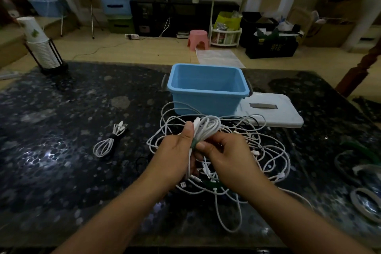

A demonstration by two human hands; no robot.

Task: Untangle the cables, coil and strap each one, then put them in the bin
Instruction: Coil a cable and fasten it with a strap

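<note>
Coil (206, 128): white, looped, green strap (193, 143) at its waist, held above the tangle.
Tangle (266, 150): white cables, heaped mid-table.
Strapped cable (109, 140): left of tangle.
Bin (208, 88): blue, open, behind tangle.

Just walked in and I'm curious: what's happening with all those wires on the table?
A person is tidying cables. Both hands, left hand and right hand, hold a coiled white cable with a green strap around its middle. Beneath lies a tangled pile of white cables. One strapped cable lies to the left on the table. The blue bin looks empty.
</note>
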